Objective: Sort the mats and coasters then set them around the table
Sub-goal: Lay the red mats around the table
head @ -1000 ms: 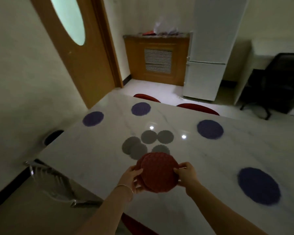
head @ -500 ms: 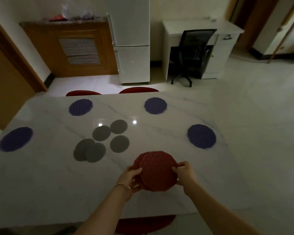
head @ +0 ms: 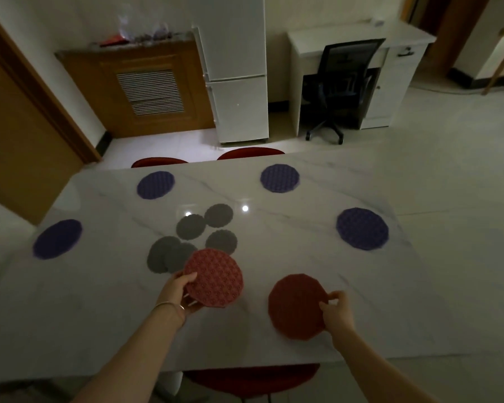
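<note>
Mats and coasters are lying spread over the white marble desk [head: 317, 228], sorted by colour as far as can be seen. Four purple mats are sitting around the edge: one at the far left [head: 155, 185], one at the far right [head: 279, 178], one at the left end [head: 57, 238] and one at the right end [head: 362, 229]. Five grey coasters [head: 191, 241] are waiting in a loose cluster at the middle, two of them overlapping, none dealt out to a place. I am holding two red mats over the near side: my left hand [head: 181, 292] is gripping the edge of the lighter red mat [head: 213, 277], thumb on top and the mat tilted up, partly covering the grey cluster; my right hand [head: 336, 311] is pinching the rim of the darker red mat [head: 297, 306], which is lying flat or almost flat near the front edge, though I cannot tell whether it is touching the desk. I am judging the purple set as placed, the red pair as being set down on the near side, and the coasters as the work remaining. No brand, label or writing is readable anywhere in this dim view.
</note>
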`<move>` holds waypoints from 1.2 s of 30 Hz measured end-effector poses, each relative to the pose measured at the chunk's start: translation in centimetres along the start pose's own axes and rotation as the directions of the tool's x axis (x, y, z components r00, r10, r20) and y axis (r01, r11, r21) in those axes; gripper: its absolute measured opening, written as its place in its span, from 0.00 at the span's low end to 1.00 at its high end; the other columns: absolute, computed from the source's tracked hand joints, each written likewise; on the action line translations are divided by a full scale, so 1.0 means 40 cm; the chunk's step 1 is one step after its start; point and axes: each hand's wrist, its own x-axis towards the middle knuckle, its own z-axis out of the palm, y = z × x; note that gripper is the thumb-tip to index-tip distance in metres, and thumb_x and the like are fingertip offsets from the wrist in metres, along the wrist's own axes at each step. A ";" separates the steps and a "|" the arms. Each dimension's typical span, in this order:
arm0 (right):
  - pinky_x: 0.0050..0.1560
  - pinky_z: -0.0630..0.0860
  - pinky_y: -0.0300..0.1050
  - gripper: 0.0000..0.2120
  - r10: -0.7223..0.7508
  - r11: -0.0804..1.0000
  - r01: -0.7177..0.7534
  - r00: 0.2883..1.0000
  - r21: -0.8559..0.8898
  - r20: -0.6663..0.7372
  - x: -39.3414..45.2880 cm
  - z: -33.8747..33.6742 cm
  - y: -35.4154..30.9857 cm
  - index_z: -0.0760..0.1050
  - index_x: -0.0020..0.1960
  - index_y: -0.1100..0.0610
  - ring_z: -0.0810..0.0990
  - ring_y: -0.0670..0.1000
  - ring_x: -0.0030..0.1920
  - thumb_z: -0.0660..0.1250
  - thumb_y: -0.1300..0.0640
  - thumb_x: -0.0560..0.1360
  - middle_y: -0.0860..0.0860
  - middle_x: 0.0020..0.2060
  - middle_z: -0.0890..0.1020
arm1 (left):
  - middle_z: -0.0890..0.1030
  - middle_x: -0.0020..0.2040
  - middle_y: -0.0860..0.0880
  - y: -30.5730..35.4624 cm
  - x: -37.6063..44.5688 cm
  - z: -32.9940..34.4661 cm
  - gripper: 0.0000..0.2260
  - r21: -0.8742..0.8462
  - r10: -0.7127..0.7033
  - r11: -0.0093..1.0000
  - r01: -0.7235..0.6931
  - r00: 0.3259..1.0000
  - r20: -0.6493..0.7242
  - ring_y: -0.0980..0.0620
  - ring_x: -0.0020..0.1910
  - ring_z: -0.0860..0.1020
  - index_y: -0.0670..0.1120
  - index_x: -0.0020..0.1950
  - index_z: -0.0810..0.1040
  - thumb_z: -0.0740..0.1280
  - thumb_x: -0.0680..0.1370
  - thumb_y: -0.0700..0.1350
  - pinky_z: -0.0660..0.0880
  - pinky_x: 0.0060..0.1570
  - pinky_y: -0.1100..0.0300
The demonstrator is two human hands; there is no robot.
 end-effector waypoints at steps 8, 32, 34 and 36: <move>0.54 0.75 0.50 0.18 -0.363 0.678 0.308 0.930 -0.667 0.060 -0.017 -0.017 0.030 0.68 0.63 0.59 0.72 0.58 0.60 0.64 0.59 0.74 0.58 0.61 0.71 | 0.79 0.50 0.41 -0.050 -0.016 -0.022 0.07 0.029 -0.037 0.999 0.036 0.999 0.032 0.40 0.47 0.78 0.48 0.51 0.76 0.66 0.74 0.39 0.78 0.36 0.49; 0.65 0.69 0.48 0.22 -0.527 0.541 0.633 0.768 -0.554 0.364 -0.104 0.107 -0.087 0.66 0.71 0.52 0.69 0.53 0.68 0.55 0.46 0.80 0.52 0.68 0.70 | 0.79 0.53 0.41 -0.024 -0.079 0.045 0.10 0.073 -0.037 0.997 0.029 0.994 0.099 0.40 0.50 0.79 0.48 0.54 0.76 0.68 0.73 0.40 0.79 0.39 0.49; 0.62 0.73 0.50 0.22 -0.452 0.721 0.601 0.785 -0.345 0.424 -0.142 0.175 -0.171 0.67 0.70 0.53 0.75 0.54 0.63 0.55 0.45 0.80 0.53 0.64 0.75 | 0.80 0.54 0.41 0.022 -0.093 0.032 0.12 0.075 -0.022 0.997 0.014 0.994 0.109 0.41 0.51 0.79 0.49 0.56 0.76 0.68 0.73 0.40 0.79 0.40 0.50; 0.54 0.79 0.55 0.20 -0.365 0.867 0.477 0.803 -0.141 0.472 -0.182 0.245 -0.253 0.70 0.67 0.56 0.79 0.54 0.52 0.58 0.47 0.80 0.55 0.58 0.78 | 0.80 0.53 0.42 0.083 -0.104 0.005 0.13 0.067 0.005 0.998 -0.012 0.993 0.117 0.42 0.50 0.79 0.50 0.57 0.77 0.68 0.73 0.41 0.79 0.39 0.51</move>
